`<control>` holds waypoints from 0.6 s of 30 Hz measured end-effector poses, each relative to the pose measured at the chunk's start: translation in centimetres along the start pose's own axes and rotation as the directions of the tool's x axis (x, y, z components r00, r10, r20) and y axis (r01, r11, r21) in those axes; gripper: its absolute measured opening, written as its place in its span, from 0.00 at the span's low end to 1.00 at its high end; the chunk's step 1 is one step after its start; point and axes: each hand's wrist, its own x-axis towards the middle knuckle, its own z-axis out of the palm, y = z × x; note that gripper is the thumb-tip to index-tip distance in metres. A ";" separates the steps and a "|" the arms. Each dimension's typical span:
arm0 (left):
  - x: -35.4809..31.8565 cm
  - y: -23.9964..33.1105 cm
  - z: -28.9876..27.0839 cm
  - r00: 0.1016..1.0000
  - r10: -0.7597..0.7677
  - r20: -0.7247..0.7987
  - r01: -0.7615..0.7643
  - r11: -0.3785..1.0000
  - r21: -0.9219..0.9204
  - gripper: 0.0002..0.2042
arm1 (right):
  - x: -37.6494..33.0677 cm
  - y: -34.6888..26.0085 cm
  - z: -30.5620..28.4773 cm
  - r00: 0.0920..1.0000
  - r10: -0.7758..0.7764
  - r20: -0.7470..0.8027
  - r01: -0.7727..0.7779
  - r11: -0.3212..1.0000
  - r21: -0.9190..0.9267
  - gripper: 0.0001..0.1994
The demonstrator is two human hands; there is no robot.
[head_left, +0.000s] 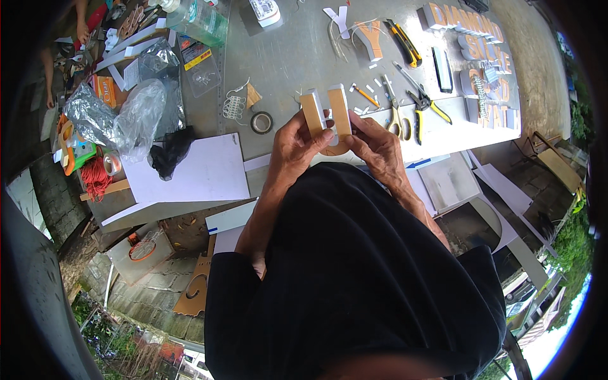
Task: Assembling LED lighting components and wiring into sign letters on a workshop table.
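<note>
A U-shaped block letter (340,111) with a tan face and white sides is held up between my two hands, its open ends pointing away from me. My left hand (296,140) grips its left arm, thumb on the tan face. On the other side, my right hand (378,151) has its fingers closed round the right arm. The curved bottom is partly hidden by my thumbs and shirt. Just beyond the letter lie scissors (394,120), yellow-handled pliers (419,109), a pencil (367,96) and small white scraps. A roll of dark tape (261,123) rests left of my left hand.
Block letters (468,25) stand in rows at the far right. A tan Y letter (369,39) and a yellow-black cutter (405,43) lie at the back. Plastic bags (142,120), a green-liquid bottle (201,24) and a white sheet (196,171) crowd the left. Another person's hand (82,31) shows upper left.
</note>
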 end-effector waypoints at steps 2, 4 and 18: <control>-0.2 0.4 -0.4 0.998 -0.063 -0.004 0.063 0.996 -0.064 0.22 | -0.2 0.0 0.0 1.000 0.009 0.009 -0.010 0.998 0.068 0.28; -0.3 -0.4 -1.3 0.996 -0.087 0.007 0.087 0.987 -0.137 0.21 | -0.2 -0.8 -0.3 0.992 0.118 0.052 -0.125 0.975 0.183 0.27; -1.2 -0.7 -1.6 0.991 -0.096 0.091 0.108 0.986 -0.126 0.24 | 3.1 -0.1 -1.3 0.996 0.076 -0.039 -0.073 0.995 0.063 0.14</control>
